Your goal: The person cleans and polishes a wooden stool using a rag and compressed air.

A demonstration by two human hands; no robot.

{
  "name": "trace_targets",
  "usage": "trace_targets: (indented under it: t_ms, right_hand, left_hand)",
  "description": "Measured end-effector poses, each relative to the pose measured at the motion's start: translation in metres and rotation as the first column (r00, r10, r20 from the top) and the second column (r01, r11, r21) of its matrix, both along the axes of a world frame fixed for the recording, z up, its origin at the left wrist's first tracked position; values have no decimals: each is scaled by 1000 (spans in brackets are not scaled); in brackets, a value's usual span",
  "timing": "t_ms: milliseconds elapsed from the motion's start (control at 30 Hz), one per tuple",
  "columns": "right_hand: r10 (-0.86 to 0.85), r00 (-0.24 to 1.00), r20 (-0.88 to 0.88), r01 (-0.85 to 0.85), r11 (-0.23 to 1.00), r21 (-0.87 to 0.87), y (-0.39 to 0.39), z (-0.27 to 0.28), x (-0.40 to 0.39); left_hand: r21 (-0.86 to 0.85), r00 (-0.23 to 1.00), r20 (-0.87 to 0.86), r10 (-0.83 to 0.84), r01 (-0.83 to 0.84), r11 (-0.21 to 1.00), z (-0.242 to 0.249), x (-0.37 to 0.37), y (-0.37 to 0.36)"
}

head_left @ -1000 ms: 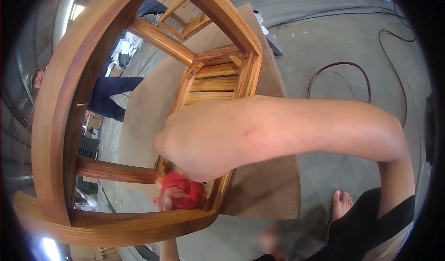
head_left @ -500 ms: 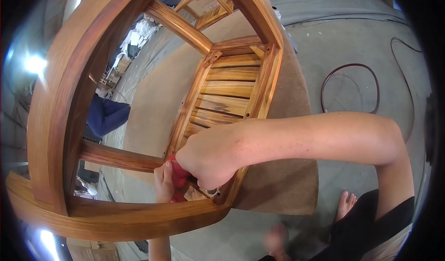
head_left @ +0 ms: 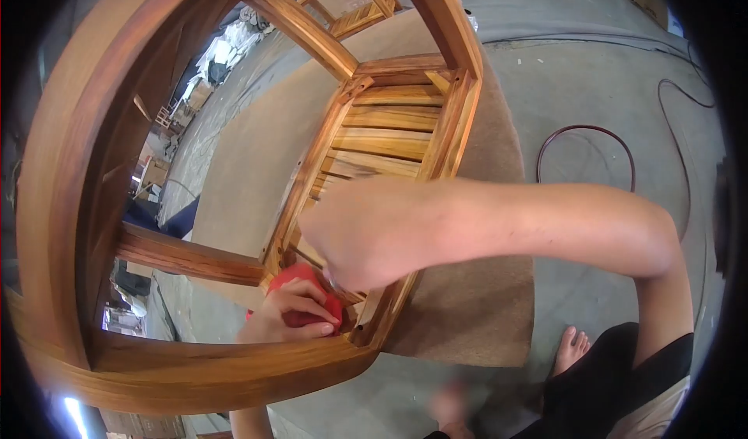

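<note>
Out to the left of both grips stands the curved rail point(head_left: 54, 174) of the wooden frame point(head_left: 448, 131), and a careless forearm could jar the whole piece askew. The left grip point(head_left: 284, 310) is bunched onto the red cloth point(head_left: 294, 272) down in the frame's near corner, where a loose fold might snag on an edge if dragged. Just right of that, the right grip point(head_left: 351, 236) crowds in by the slats point(head_left: 386, 139), fingers hidden, so I can't tell what they clasp; knuckles could collide.
</note>
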State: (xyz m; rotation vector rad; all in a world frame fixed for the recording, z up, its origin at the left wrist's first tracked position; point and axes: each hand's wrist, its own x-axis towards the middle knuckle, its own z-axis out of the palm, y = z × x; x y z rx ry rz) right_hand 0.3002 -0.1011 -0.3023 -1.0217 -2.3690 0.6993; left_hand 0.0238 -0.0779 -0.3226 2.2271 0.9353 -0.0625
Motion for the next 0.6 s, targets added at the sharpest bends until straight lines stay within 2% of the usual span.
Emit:
trace_targets:
  t_ms: [33,133,233,333,433,533,567,600]
  right_hand:
    - [-29,1000,-5,28,999,-32,0,7,6]
    - [-71,991,-110,72,997,5,3,13,10]
    - [-86,996,-33,86,996,-2,0,27,12]
    - [-82,995,-51,84,996,39,0,25,13]
    - [-71,995,-76,76,995,69,-3,22,15]
    - [-38,986,-161,60,989,134,-4,14,18]
    - [-36,990,-138,54,991,126,-7,15,20]
    - [-39,992,-117,52,992,116,-11,18,22]
  left_hand:
    - [-17,996,-87,18,-20,1000,4,6,-1]
    - [-124,985,-160,59,-80,989,5,13,4]
    - [-98,957,-263,121,-151,984,6,20,0]
    - [-110,950,-271,154,-189,976,4,20,5]
    - [-184,940,-183,289,-322,929,-3,8,11]
    - [240,969,6,247,-241,940,-15,-10,27]
    - [252,940,-32,340,-321,913,-7,-12,29]
    - [248,943,46,329,-330,911,-8,-14,30]
